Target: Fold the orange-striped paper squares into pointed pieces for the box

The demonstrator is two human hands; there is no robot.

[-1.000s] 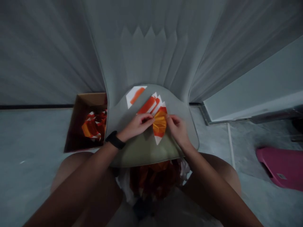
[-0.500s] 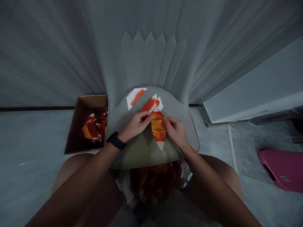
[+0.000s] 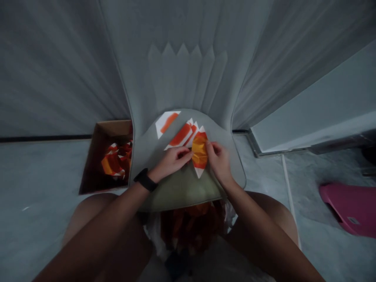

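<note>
A person is working over a rounded grey-green padded surface (image 3: 182,194), with pleated grey fabric (image 3: 176,70) rising behind it and a cardboard box (image 3: 113,129) of orange paper pieces (image 3: 114,162) just beside it. A folded orange-and-white paper (image 3: 199,150) is lying between the hands, the left hand (image 3: 173,160) and right hand (image 3: 219,162) nearly together, each pinching one edge.

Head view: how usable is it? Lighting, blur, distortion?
Head view: dim, flat light, no glare; soft shadows around the left hand and right hand. Head view: edges of the folded paper look slightly soft. Head view: wide-angle stretching curves the frame's outer areas, including the pink object. Head view: the cardboard box interior is murky.
</note>
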